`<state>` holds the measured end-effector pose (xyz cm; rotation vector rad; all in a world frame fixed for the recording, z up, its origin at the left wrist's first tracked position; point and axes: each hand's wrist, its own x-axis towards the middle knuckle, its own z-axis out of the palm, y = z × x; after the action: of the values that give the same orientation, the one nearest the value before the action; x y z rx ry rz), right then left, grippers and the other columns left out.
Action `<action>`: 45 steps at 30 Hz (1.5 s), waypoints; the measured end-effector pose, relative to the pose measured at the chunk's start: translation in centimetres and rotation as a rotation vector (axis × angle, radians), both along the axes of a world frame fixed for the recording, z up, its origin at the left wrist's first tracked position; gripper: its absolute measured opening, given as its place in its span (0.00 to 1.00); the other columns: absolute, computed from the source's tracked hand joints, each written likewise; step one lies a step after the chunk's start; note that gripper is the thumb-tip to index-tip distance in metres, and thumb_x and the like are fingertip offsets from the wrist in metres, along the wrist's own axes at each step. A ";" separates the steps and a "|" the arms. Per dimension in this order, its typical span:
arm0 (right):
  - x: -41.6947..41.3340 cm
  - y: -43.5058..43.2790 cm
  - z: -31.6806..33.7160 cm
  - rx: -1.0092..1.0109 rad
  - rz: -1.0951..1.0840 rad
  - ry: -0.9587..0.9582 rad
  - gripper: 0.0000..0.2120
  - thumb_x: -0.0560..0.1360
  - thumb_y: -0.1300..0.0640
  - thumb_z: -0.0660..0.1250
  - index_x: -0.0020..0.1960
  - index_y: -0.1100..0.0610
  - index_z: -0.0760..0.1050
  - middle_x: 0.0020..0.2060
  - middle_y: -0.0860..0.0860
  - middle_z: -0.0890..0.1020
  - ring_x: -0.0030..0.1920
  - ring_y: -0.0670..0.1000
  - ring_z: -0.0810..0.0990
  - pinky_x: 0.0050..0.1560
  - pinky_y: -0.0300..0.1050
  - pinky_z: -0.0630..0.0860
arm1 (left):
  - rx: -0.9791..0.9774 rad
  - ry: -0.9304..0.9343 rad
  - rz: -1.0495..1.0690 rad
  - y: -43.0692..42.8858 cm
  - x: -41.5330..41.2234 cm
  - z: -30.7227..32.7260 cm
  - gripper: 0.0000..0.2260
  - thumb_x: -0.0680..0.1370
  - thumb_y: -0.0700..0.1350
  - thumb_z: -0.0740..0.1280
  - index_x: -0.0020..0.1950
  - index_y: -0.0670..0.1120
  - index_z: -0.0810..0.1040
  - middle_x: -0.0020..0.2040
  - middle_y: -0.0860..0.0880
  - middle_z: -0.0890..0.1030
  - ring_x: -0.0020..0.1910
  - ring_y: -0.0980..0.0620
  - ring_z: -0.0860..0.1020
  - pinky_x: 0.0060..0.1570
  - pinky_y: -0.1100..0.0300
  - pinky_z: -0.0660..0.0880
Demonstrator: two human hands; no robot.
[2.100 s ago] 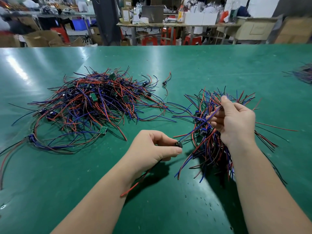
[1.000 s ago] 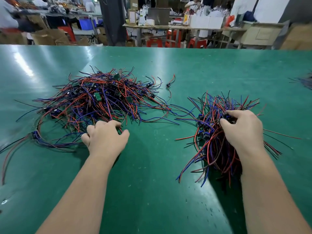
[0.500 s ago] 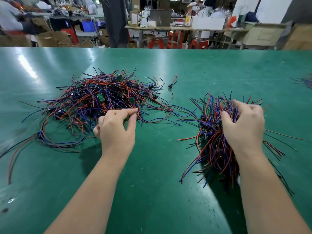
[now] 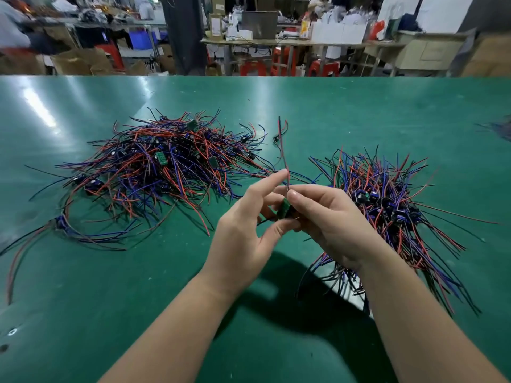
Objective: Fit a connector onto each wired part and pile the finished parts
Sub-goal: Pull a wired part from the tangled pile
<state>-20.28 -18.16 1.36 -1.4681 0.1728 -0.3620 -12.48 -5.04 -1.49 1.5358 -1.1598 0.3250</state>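
Pinching the board (image 4: 283,209) between left hand (image 4: 243,230) and right hand (image 4: 329,217), I should square the connector before pressing; it seems hidden under my fingers.

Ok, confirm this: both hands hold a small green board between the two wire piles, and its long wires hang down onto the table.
Wrong on the wires: the head view shows the long wires rising from the small green board, not hanging onto the table. The left hand and right hand do hold it between the left pile and right pile.
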 end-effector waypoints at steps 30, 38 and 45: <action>0.3 0.2 0.3 0.357 -0.131 -0.099 0.07 0.66 0.60 0.68 0.43 0.59 0.82 0.32 0.51 0.82 0.30 0.45 0.79 0.31 0.34 0.74 | 0.089 1.338 -0.651 -0.1 0.2 2.0 0.20 0.71 0.60 0.60 0.33 0.48 0.82 0.36 0.49 0.83 0.32 0.53 0.81 0.34 0.60 0.79; 0.3 0.1 0.3 0.315 -0.203 -0.121 0.05 0.65 0.61 0.69 0.40 0.58 0.82 0.32 0.52 0.83 0.31 0.46 0.80 0.34 0.34 0.75 | 0.101 1.403 -0.735 -0.1 0.1 1.5 0.14 0.73 0.53 0.61 0.51 0.45 0.77 0.37 0.50 0.83 0.37 0.52 0.84 0.40 0.58 0.81; 0.4 0.1 0.3 0.280 -0.231 -0.140 0.07 0.65 0.60 0.69 0.43 0.60 0.80 0.32 0.52 0.83 0.31 0.46 0.80 0.33 0.34 0.74 | 0.026 1.405 -0.690 -0.4 -0.1 1.3 0.14 0.73 0.50 0.63 0.43 0.41 0.82 0.31 0.51 0.76 0.26 0.56 0.76 0.36 0.59 0.81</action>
<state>-19.92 -18.08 1.71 -1.1446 0.2705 -0.6019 -12.61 -5.45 -0.22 0.8824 -0.4343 -1.0830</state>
